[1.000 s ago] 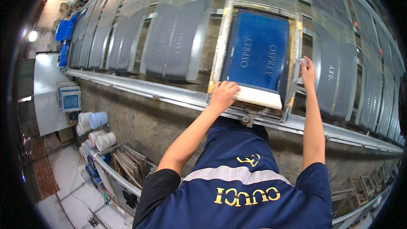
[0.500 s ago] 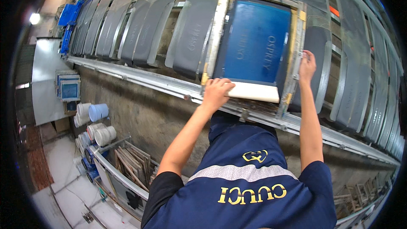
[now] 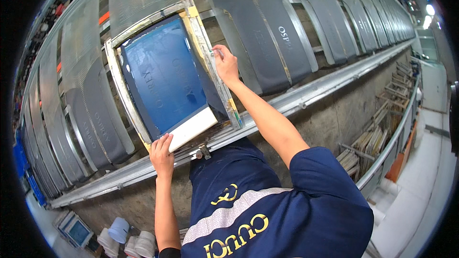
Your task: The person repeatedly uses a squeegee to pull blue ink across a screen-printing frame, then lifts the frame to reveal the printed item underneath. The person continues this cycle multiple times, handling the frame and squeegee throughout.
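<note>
A screen printing frame (image 3: 116, 74) with worn, taped rails and a blue mesh (image 3: 160, 74) lies tilted across the rack in front of me. Along its near end sits a smooth white strip (image 3: 193, 129). My left hand (image 3: 162, 155) is closed round the frame's near left corner, fingers against the strip's end. Higher up, on the right rail, my right hand (image 3: 225, 64) grips the frame with bent fingers. Dark grey printed panels (image 3: 260, 43) flank the frame on both sides. The frame hides whatever lies beneath it.
A long metal rail (image 3: 315, 99) runs along the rack's near edge, with a small metal clamp (image 3: 203, 152) close to my waist. Wooden frames (image 3: 368, 150) are stacked at the right. Pale buckets (image 3: 118, 229) stand on the floor at lower left.
My view has turned, so the frame now appears farther left and more tilted. Both hands still hold it. Whether the frame itself moved along the rack I cannot tell for sure.
</note>
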### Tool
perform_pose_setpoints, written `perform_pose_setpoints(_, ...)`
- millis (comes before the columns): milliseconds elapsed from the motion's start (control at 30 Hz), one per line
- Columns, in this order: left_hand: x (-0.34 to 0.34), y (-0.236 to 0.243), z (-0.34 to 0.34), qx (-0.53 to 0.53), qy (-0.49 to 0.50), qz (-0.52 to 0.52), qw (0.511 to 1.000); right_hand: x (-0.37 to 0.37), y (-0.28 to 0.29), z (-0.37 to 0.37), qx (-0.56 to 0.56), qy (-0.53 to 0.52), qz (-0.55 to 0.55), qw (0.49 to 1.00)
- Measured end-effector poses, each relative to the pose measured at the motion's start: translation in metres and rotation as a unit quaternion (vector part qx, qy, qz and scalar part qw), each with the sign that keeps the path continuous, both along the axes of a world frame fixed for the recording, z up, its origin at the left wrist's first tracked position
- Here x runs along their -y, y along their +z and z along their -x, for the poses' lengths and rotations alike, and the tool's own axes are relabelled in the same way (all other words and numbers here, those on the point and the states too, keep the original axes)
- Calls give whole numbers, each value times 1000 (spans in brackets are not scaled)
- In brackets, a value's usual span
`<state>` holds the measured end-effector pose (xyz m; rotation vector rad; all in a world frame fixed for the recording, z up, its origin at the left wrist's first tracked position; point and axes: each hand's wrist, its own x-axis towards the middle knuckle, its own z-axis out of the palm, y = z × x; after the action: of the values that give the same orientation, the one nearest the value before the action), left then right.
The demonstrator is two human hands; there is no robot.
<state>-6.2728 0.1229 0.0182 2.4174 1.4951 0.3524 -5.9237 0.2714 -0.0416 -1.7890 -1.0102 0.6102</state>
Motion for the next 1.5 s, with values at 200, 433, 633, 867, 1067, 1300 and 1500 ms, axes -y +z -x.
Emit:
perform_pose_setpoints(200,21,-3,1,45,0,-17,999,-5,-9,0,29,-17,-19,999)
perform_pose_setpoints(433,36,-24,5,8,-12,-52,999,-8,-15,1,73,-8,6,997)
perform_pose_setpoints(633,-52,-43,-4,7,17,-154,988,-6,-10,3,77,-8,17,997)
perform_pose_setpoints(867,-236,-53,-18,23,30,-225,974,-5,-17,5,80,3,6,997)
perform_pose_setpoints(1067,-306,-40,-18,51,24,-127,990,-4,-25,-3,68,8,31,997)
perform_pose_setpoints(1300,-365,-16,-4,17,71,50,996,-77,43,-9,377,204,33,903)
perform_pose_setpoints(1500,-399,-27,-31,19,58,61,996,-220,48,18,374,386,69,841)
